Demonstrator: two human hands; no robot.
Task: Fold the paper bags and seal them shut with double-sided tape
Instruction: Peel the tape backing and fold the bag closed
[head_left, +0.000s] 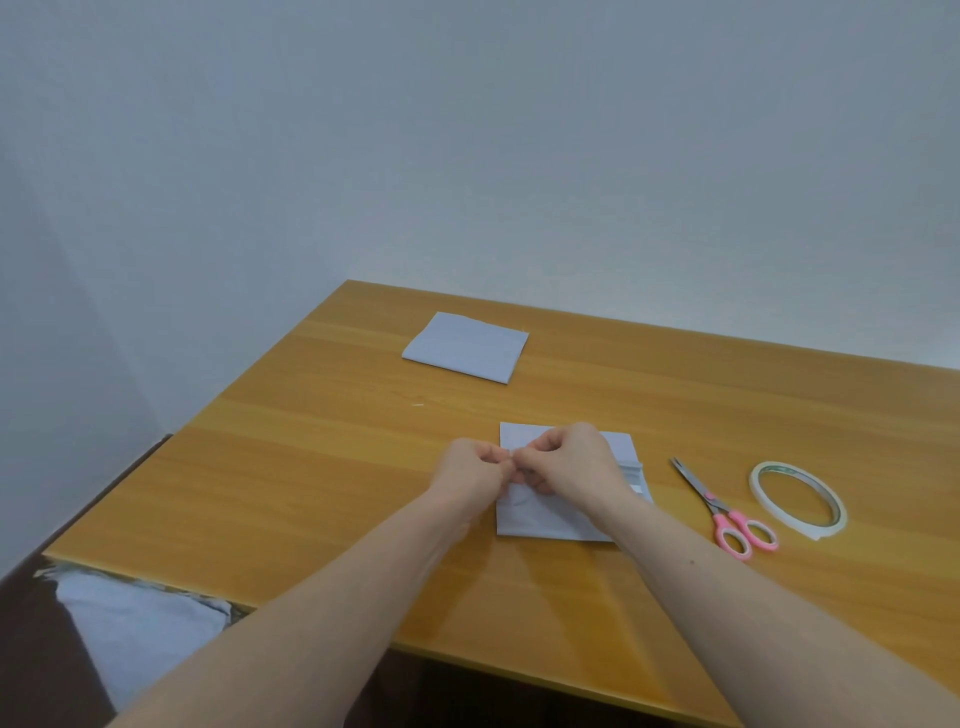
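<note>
A white paper bag (561, 519) lies flat on the wooden table (322, 467) in front of me. Both hands hover over its left upper part with fingers curled. My left hand (470, 467) and my right hand (571, 457) meet fingertip to fingertip and pinch something small and pale between them, probably a piece of tape (511, 457); it is too small to tell. A strip of tape shows on the bag's right edge (631, 465). A second, folded white bag (465, 348) lies farther back on the table.
Pink-handled scissors (727, 512) lie right of the bag, blades pointing away. A roll of double-sided tape (797, 499) lies flat beyond them. The table's near edge runs diagonally below my forearms; a grey cloth (135, 618) sits below at the left.
</note>
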